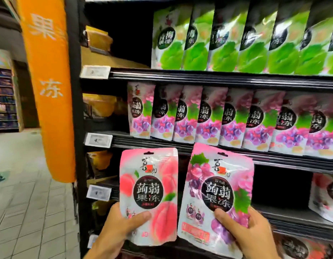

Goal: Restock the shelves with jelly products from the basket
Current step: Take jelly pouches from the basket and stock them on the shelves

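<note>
My left hand (120, 227) grips a pink peach jelly pouch (149, 187) by its lower left corner, thumb across the front. Beside it, my right hand (242, 230) holds a purple grape jelly pouch (218, 186) by its lower right part. Both pouches stand upright in front of the shelves, side by side and almost touching. A row of the same grape pouches (235, 118) lines the middle shelf just above. Green pouches (246, 42) fill the top shelf. A dark gap (279, 186) lies on the lower shelf behind the grape pouch. The basket is not in view.
An orange padded column (49, 86) with white characters stands left of the black shelf frame (76, 109). White price tags (95, 71) clip onto the shelf edges. More pink pouches (326, 199) sit at the lower right. The tiled aisle floor (21, 202) opens to the left.
</note>
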The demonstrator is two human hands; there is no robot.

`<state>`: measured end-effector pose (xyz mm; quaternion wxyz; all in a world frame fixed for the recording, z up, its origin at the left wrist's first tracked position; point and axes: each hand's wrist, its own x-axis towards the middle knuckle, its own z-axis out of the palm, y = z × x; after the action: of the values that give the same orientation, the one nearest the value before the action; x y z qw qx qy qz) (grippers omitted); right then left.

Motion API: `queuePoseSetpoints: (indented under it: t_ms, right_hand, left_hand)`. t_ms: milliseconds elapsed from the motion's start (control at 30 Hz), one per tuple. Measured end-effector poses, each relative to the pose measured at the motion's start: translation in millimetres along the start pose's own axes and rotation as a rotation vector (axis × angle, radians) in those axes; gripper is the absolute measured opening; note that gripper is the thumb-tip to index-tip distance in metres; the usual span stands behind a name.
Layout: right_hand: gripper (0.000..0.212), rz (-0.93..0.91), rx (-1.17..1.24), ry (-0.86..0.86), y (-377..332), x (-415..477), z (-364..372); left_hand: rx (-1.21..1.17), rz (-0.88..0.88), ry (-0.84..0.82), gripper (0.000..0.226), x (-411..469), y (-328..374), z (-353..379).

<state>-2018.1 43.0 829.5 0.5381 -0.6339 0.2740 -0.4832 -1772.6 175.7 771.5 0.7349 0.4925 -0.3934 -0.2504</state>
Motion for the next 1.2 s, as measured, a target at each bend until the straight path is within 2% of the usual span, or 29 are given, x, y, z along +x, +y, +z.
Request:
queuePoseSetpoints:
  t_ms: [67, 167, 233, 400, 500, 633, 733, 900, 1067, 1200]
  right_hand:
    - [0.021, -0.074, 0.032, -0.051, -9, 6, 31]
    - [0.032, -0.127, 0.134, -0.074, -21, 17, 73]
    - [0.028, -0.186, 0.122, -0.072, -30, 25, 100]
    - [0.019, -0.313, 0.025, -0.049, -49, 51, 154]
    - [0.023, -0.334, -0.044, -0.039, -58, 68, 183]
    - [0.021, -0.348, -0.101, -0.068, -72, 87, 226]
    - [0.016, -0.388, -0.155, -0.064, -84, 102, 253]
    - [0.029, -0.387, -0.268, 0.037, -94, 124, 286]
    - [0.048, -0.375, -0.352, 0.128, -93, 140, 305]
    - [0.030, -0.447, -0.432, 0.173, -96, 145, 323]
  left_hand:
    - [0.026, 0.024, -0.004, 0.073, 3, 15, -24]
    - [0.048, 0.039, 0.058, 0.085, 7, 26, -61]
    - [0.035, 0.052, 0.104, 0.092, 9, 32, -86]
    - [0.014, 0.073, 0.123, 0.086, 15, 43, -138]
    - [-0.026, 0.091, 0.111, 0.077, 22, 46, -159]
    - [0.014, 0.120, 0.076, 0.099, 33, 48, -174]
    - [0.075, 0.117, 0.083, 0.107, 41, 48, -179]
    - [0.158, 0.170, 0.046, 0.063, 47, 48, -180]
    - [0.129, 0.143, 0.024, 0.057, 45, 49, -181]
    - [0.141, 0.123, 0.015, 0.057, 45, 49, -184]
